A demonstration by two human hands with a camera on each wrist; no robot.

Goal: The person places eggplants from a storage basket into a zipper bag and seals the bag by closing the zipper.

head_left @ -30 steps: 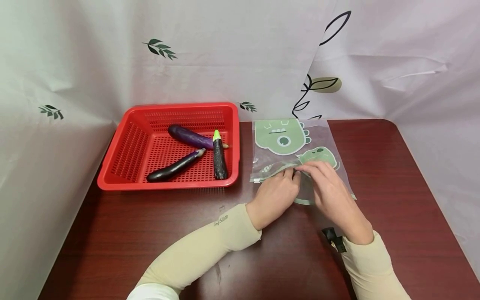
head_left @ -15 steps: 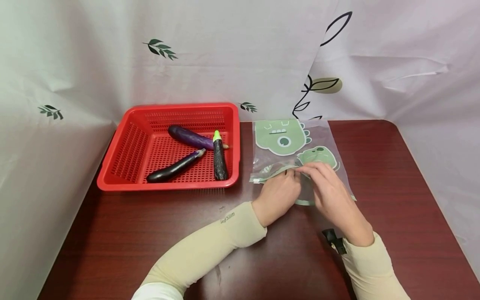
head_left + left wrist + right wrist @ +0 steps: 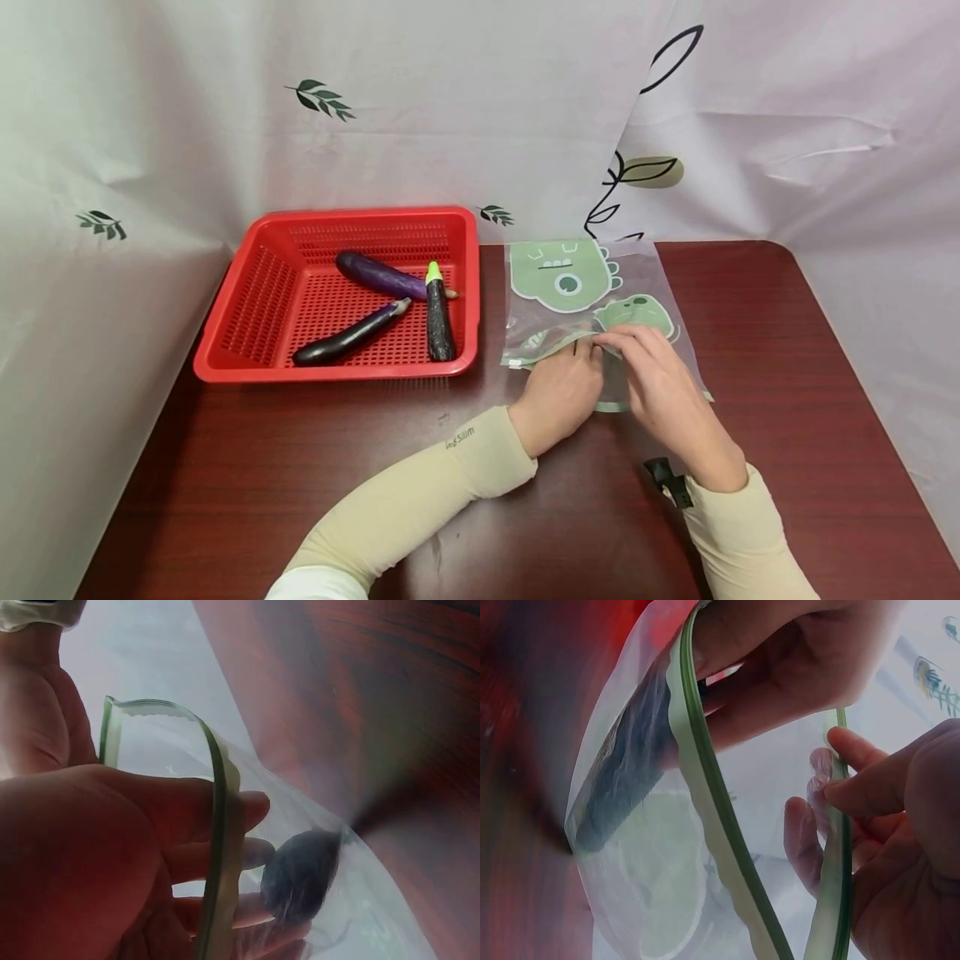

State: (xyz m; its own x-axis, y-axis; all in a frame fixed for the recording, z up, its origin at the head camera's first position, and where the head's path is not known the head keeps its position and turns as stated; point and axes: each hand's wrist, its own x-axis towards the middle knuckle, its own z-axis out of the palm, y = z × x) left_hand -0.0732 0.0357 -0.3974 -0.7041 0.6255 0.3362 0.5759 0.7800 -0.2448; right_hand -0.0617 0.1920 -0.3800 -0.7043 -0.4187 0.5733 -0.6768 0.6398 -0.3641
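Note:
A clear zip bag (image 3: 555,321) with green cartoon prints and a green zip edge lies at the table's back right, its mouth spread. Inside it is a long dark vegetable (image 3: 630,765), whose rounded end (image 3: 300,874) faces the left wrist view; its exact kind is unclear through the film. My left hand (image 3: 566,387) reaches into the mouth, fingers fairly straight and fingertips at the vegetable's near end. My right hand (image 3: 663,392) pinches the bag's zip rim (image 3: 838,862) between thumb and fingers, partly seen through the film. In the head view the vegetable is hidden.
Left of the bag stands a red plastic basket (image 3: 337,372). It holds a purple eggplant (image 3: 382,275), a darker eggplant (image 3: 352,333) and a dark zucchini (image 3: 439,321) with a bright green tip. White patterned cloth (image 3: 450,108) hangs around the dark red table (image 3: 375,533).
My left hand has shifted slightly right and a little farther into the bag. My right hand stays at the rim. The basket and its vegetables have not moved.

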